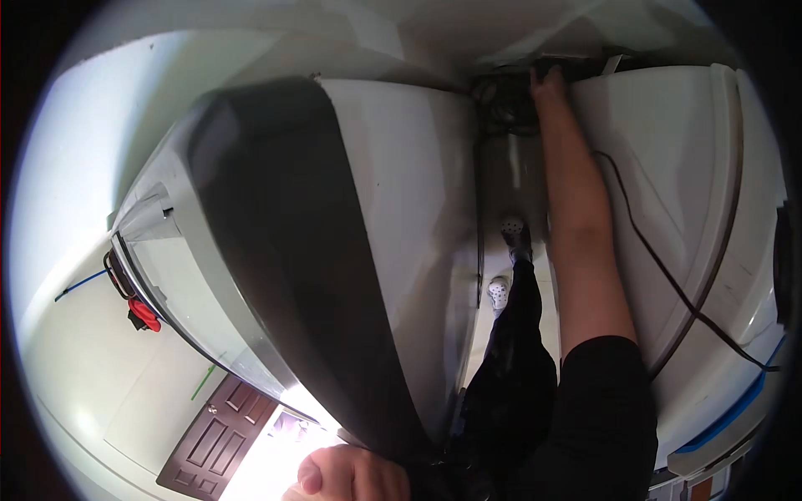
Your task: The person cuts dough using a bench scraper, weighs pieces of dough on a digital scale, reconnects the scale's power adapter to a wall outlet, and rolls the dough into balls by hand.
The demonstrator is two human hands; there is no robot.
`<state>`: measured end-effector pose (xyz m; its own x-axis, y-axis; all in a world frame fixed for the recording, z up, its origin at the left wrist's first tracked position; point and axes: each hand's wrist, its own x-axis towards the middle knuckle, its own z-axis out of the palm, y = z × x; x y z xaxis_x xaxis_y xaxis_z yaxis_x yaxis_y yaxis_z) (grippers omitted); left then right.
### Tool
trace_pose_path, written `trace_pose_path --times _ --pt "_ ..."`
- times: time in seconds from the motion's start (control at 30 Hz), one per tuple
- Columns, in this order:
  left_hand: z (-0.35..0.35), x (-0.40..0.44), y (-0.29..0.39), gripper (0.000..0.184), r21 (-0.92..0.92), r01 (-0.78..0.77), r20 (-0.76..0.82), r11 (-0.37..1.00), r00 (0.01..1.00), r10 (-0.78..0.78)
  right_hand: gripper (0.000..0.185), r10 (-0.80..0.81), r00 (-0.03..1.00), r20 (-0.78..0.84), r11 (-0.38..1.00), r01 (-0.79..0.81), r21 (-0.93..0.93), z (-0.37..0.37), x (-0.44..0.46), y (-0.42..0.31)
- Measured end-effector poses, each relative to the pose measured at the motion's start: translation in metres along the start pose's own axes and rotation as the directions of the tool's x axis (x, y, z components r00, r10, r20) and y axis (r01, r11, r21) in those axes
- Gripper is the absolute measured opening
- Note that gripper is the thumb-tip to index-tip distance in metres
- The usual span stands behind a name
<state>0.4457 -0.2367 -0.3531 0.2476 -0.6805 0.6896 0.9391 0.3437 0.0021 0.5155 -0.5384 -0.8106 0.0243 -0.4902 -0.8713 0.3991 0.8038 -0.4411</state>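
Note:
My right hand point(548, 81) reaches down the narrow gap between two large white bodies, as far as the wall. It is at a dark object by the wall; shadow hides most of its fingertips, so I cannot tell its grip. Beside it sits a dark bundle, perhaps coiled cords or hoses point(505, 104). My left hand point(355, 474) is at the bottom edge, near the white body with a dark grey band point(292, 234). Its fingers are curled closed, and what they hold, if anything, is hidden.
A dark cord point(635, 221) runs across the right white body point(668, 159). My shoes point(499, 292) stand on the floor in the gap. At lower left are a brown door point(217, 434) and a bright opening. A red item point(144, 315) hangs farther off.

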Motion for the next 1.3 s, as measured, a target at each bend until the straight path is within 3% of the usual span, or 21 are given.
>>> trace_pose_path --times 0.13,0.2,0.23,0.27,0.3,0.33,0.37,0.43,0.47,0.57,0.63,0.73,0.8,0.87,0.9,0.97,1.03,1.13,1.2,1.23,1.3 --pt "0.027 0.013 0.007 0.049 0.077 0.076 -0.46 0.994 0.887 -0.033 0.046 0.001 1.0 0.029 0.984 0.004 -0.179 -0.009 -0.005 0.002" --pt "0.005 0.002 0.004 0.051 0.008 0.033 -0.098 0.999 0.995 -0.032 0.045 -0.016 0.999 0.049 0.962 0.028 -0.271 -0.013 -0.015 0.002" --pt "0.02 0.009 0.003 0.051 0.007 0.026 -0.091 1.0 0.996 -0.025 0.044 -0.021 0.998 0.056 0.949 0.037 -0.313 -0.014 -0.024 0.001" --pt "0.042 0.021 0.005 0.052 0.027 -0.002 -0.47 1.0 0.883 0.014 0.043 -0.028 0.997 0.066 0.935 0.049 -0.351 -0.016 -0.031 0.001" --pt "0.061 0.03 0.006 0.057 0.053 -0.017 -0.77 0.998 0.635 0.052 0.042 -0.038 0.996 0.08 0.922 0.066 -0.383 -0.018 -0.037 0.001" --pt "0.064 0.03 0.007 0.049 0.063 -0.062 -0.761 0.996 0.643 0.089 0.042 -0.047 0.994 0.094 0.908 0.082 -0.412 -0.02 -0.046 0.001" --pt "0.08 0.04 0.011 0.053 0.069 -0.012 -0.881 0.998 0.468 0.066 0.042 -0.056 0.993 0.104 0.909 0.094 -0.406 -0.024 -0.077 0.001" --pt "0.062 0.033 0.008 0.055 -0.024 -0.024 -0.767 0.999 0.642 -0.003 0.038 -0.128 0.977 0.172 0.89 0.189 -0.415 -0.059 -0.162 0.017" --pt "0.062 0.034 0.008 0.052 -0.02 0.023 -0.788 1.0 0.614 -0.03 0.025 -0.173 0.97 0.169 0.913 0.222 -0.341 -0.085 -0.183 0.032" --pt "0.061 0.035 -0.008 0.048 0.19 0.219 -0.794 0.957 0.607 0.018 0.026 -0.173 0.941 0.292 0.893 0.275 -0.356 -0.115 -0.321 0.004" --pt "0.08 0.035 -0.02 0.045 0.306 0.485 -0.898 0.819 0.433 0.079 0.027 -0.158 0.919 0.36 0.881 0.296 -0.368 -0.145 -0.416 -0.008" --pt "0.144 0.017 -0.074 0.046 0.432 0.567 -0.894 0.702 0.373 0.249 0.028 -0.147 0.898 0.414 0.852 0.327 -0.408 -0.207 -0.515 -0.042" --pt "0.178 0.008 -0.101 0.048 0.555 0.643 -0.825 0.528 0.342 0.45 0.032 -0.033 0.682 0.731 0.805 0.452 -0.384 -0.234 -0.595 -0.078" --pt "0.212 -0.003 -0.138 0.049 0.618 0.653 -0.761 0.439 0.355 0.543 0.033 0.259 0.628 0.734 0.902 0.115 -0.417 -0.277 -0.643 -0.104" --pt "0.23 -0.013 -0.161 0.051 0.645 0.68 -0.698 0.349 0.338 0.631 0.033 0.25 0.618 0.745 0.899 0.136 -0.415 -0.301 -0.663 -0.11" --pt "0.256 -0.028 -0.201 0.054 0.658 0.734 -0.544 0.167 0.31 0.78 0.035 0.436 0.596 0.675 0.9 -0.282 -0.333 -0.342 -0.694 -0.122" --pt "0.268 -0.048 -0.235 0.059 0.69 0.723 -0.515 0.042 0.449 0.73 0.034 0.374 0.569 0.732 0.928 -0.233 -0.292 -0.377 -0.714 -0.131" --pt "0.29 -0.054 -0.284 0.057 0.666 0.746 -0.585 0.011 0.513 0.628 0.034 0.207 0.486 0.849 0.976 -0.169 -0.14 -0.416 -0.733 -0.139" --pt "0.285 -0.055 -0.312 0.046 0.681 0.732 -0.581 -0.035 0.568 0.583 0.031 0.239 0.652 0.72 0.957 -0.285 -0.059 -0.436 -0.74 -0.161" --pt "0.288 -0.049 -0.324 0.046 0.688 0.725 -0.576 -0.034 0.573 0.583 0.031 0.233 0.65 0.724 0.959 -0.277 -0.06 -0.448 -0.733 -0.172" --pt "0.291 -0.038 -0.35 0.028 0.63 0.585 -0.51 -0.511 0.808 0.296 0.029 -0.032 0.334 0.942 0.926 -0.346 0.154 -0.475 -0.705 -0.194"
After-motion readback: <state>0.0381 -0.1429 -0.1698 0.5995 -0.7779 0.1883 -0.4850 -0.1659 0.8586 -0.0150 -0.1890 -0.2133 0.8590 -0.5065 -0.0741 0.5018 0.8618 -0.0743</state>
